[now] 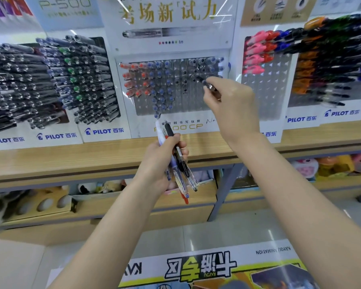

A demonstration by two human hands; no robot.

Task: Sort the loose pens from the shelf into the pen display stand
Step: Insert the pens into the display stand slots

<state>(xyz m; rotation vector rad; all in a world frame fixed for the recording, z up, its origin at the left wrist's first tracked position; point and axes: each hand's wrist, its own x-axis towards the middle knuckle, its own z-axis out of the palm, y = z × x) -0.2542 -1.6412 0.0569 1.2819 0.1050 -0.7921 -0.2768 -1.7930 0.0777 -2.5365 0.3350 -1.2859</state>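
Observation:
The pen display stand (179, 101) stands upright on the wooden shelf, with red pens at its left, blue ones in the middle and black ones at the upper right. My right hand (231, 105) pinches a black pen (201, 80), whose tip sits at a slot in the stand's upper right area. My left hand (163, 159), lower and in front of the shelf edge, grips a bundle of several pens (180, 170) in black, blue, red and white, pointing down and to the right.
More Pilot stands full of pens stand to the left (50, 84) and right (329, 61) on the wooden shelf (71, 157). Lower shelves hold plush toys (331, 165) and a box. A printed poster (206, 268) lies below my arms.

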